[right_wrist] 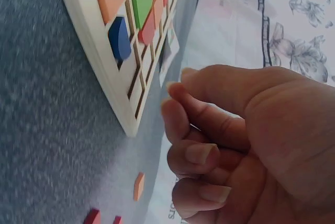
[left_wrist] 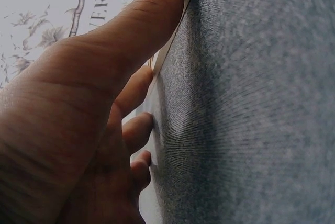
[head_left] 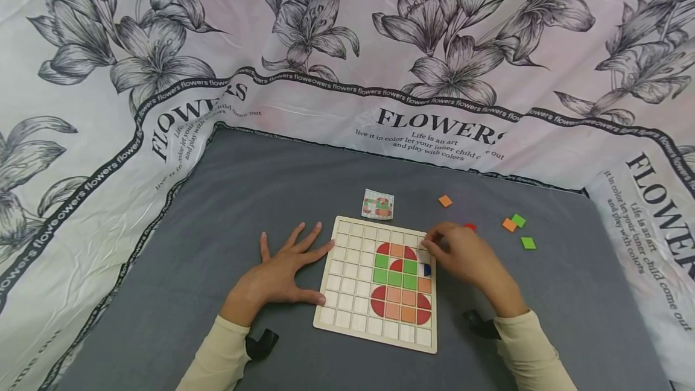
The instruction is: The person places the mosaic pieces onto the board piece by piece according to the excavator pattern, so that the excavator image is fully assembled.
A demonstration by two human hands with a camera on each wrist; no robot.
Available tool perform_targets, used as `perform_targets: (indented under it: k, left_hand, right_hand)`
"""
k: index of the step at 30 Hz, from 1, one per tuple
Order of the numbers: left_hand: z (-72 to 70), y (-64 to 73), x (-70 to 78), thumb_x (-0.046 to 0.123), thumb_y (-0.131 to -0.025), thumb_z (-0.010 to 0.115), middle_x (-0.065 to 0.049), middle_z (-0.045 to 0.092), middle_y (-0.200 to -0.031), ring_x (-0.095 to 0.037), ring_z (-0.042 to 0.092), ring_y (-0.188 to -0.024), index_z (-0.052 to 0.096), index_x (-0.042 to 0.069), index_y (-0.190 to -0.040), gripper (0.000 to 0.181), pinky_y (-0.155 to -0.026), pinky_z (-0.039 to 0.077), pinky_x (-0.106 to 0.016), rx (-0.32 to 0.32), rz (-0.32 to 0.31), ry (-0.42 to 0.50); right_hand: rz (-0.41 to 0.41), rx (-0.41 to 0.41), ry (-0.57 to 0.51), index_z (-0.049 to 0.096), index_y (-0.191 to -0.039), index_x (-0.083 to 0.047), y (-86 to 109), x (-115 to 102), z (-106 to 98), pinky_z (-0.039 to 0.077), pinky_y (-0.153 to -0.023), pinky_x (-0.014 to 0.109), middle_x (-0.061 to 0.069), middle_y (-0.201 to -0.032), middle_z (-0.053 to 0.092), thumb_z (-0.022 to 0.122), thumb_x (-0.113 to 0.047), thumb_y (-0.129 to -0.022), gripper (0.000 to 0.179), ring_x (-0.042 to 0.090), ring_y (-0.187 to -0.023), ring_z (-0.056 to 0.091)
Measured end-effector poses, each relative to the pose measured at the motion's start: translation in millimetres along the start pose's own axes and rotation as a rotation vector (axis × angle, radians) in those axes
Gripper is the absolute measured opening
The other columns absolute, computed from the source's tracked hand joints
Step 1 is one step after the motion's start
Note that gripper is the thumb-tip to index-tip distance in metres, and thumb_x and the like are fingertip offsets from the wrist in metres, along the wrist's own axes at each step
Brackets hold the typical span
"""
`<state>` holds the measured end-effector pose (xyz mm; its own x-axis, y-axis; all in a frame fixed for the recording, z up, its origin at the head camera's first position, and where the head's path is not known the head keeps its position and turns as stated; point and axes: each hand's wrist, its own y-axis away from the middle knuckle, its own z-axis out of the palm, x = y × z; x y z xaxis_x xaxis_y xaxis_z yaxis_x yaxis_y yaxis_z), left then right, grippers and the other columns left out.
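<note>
A pale wooden grid board [head_left: 341, 270] lies on the grey cloth, with red rounded pieces [head_left: 378, 299], green squares [head_left: 395, 280] and orange squares [head_left: 408, 314] set in its right half. My left hand [head_left: 282, 270] is spread flat beside it, thumb and index finger touching its left edge. Above the board's upper right corner is my right hand [head_left: 467, 258], fingers curled and thumb close to the index fingertip; nothing shows between them in the right wrist view. A small dark blue piece with a curved side [right_wrist: 120, 38] sits in the right column, beside an orange square.
Behind the board lies a small pattern card [head_left: 377, 204]. Loose orange squares [head_left: 445, 201], green squares [head_left: 528, 243] and a red piece [head_left: 470, 227] lie to the right. Flower-printed fabric [head_left: 434, 128] borders the grey cloth at the back and sides.
</note>
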<state>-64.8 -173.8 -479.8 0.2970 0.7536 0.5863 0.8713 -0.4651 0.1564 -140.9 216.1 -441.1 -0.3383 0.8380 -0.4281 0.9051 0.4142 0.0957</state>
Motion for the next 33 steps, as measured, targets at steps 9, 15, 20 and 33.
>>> perform_targets:
  k: [9, 15, 20, 33]
  left_hand:
    - [-0.8, 0.9, -0.2, 0.064, -0.077, 0.088, -0.002, 0.013, -0.178, -0.038, 0.001, -0.164, 0.037, 0.032, -0.167, 0.108, -0.107, -0.019, -0.085, 0.005, 0.0, 0.002]
    - [-1.1, 1.0, -0.8, 0.065, -0.076, 0.087, -0.002, 0.014, -0.178, -0.038, 0.002, -0.164, 0.037, 0.033, -0.166, 0.108, -0.107, -0.018, -0.086, 0.012, 0.001, -0.001]
    - [-0.5, 0.6, -1.3, 0.067, -0.076, 0.086, -0.002, 0.014, -0.178, -0.038, 0.002, -0.164, 0.037, 0.034, -0.166, 0.108, -0.107, -0.018, -0.086, 0.012, 0.004, -0.007]
    - [-0.2, 0.6, -2.0, 0.066, -0.077, 0.086, -0.001, 0.012, -0.178, -0.036, 0.0, -0.164, 0.035, 0.034, -0.167, 0.108, -0.108, -0.019, -0.085, 0.003, -0.003, -0.003]
  right_hand:
    - [0.054, 0.1, 0.036, 0.074, -0.108, -0.013, 0.7, 11, -10, 0.05, -0.062, 0.035, 0.003, -0.1, 0.069, 0.072, -0.026, -0.103, 0.014, 0.018, -0.077, 0.059]
    - [0.092, 0.202, 0.055, 0.073, -0.11, -0.01, -1.7, 14, -12, 0.048, -0.057, 0.034, 0.006, -0.097, 0.068, 0.072, -0.028, -0.103, 0.019, 0.02, -0.076, 0.061]
    - [0.097, 0.295, 0.069, 0.074, -0.111, -0.007, -4.0, 15, -14, 0.046, -0.054, 0.034, 0.007, -0.094, 0.066, 0.072, -0.027, -0.102, 0.022, 0.021, -0.074, 0.061]
    - [0.118, 0.336, 0.05, 0.073, -0.119, -0.006, -9.9, 23, -14, 0.047, -0.051, 0.034, 0.011, -0.102, 0.067, 0.072, -0.027, -0.102, 0.027, 0.023, -0.075, 0.064]
